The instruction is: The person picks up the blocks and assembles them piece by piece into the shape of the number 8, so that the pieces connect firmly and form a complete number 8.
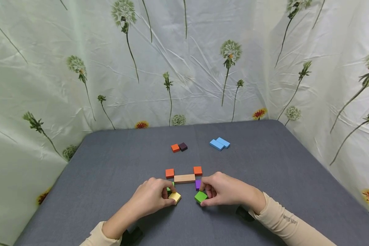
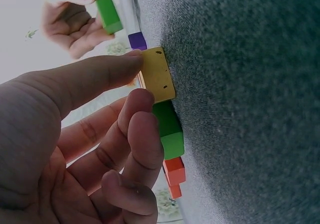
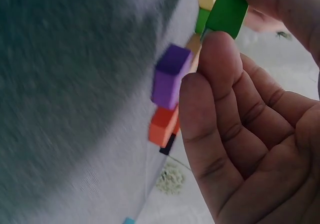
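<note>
My left hand [image 1: 150,197] pinches a yellow block [image 1: 175,197] between thumb and fingertip, right at the near end of a green block [image 2: 171,136]. In my right hand [image 1: 226,190], thumb and fingers hold another green block [image 1: 201,196], raised over the cloth and close to a purple block [image 1: 198,185]. Beyond the hands, a long plain wooden block [image 1: 185,178] lies crosswise, with an orange block [image 1: 169,173] at its left end and a second orange block [image 1: 197,171] at its right. My left fingers partly hide the other green block in the head view.
Farther back on the grey cloth-covered table [image 1: 126,150] lie an orange block [image 1: 175,148] and a dark block [image 1: 182,147] side by side. Two light blue blocks [image 1: 220,144] sit to their right. A flower-printed curtain [image 1: 196,68] hangs behind the table.
</note>
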A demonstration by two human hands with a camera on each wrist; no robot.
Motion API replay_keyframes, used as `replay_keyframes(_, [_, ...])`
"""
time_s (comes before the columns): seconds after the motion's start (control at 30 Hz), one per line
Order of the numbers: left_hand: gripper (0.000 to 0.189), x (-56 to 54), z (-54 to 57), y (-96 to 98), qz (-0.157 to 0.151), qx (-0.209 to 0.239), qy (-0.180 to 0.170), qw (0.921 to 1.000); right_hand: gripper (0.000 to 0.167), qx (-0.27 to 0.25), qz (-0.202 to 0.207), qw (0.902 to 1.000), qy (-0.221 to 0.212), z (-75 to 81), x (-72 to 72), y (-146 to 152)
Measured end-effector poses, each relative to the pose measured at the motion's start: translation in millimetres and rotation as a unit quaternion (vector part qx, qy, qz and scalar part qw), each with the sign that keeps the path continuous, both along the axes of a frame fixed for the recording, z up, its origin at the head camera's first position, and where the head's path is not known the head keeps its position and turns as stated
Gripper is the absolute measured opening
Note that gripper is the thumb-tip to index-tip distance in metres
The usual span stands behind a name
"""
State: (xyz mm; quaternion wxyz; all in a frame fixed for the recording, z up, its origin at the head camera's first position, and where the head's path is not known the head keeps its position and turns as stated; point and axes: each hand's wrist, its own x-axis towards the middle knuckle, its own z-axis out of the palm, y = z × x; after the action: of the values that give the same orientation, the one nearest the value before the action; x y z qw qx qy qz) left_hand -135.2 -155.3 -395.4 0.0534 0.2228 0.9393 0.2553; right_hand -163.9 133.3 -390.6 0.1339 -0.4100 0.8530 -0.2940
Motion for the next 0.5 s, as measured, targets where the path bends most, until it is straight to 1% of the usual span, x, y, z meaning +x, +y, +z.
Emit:
replay_keyframes(0.2, [0.020, 0.1, -0.6, 0.3, -0.001, 0.002, 0.005, 1.0000, 0.021, 0.014, 0.013, 0.9998, -0.003, -8.0, 4.5, -5.4])
replay_keyframes(0.33, [0.020, -0.2, -0.7, 0.6, -0.001, 0.002, 0.005, 1.0000, 0.022, 0.021, 0.011, 0.9997, -0.007, -10.6, 4.8, -7.0])
replay_keyframes(0.5, [0.020, -0.3, -1.6, -0.2, 0.000, 0.003, 0.003, 1.0000, 0.024, 0.028, 0.009, 0.9996, 0.006, -12.0, 4.7, -8.4])
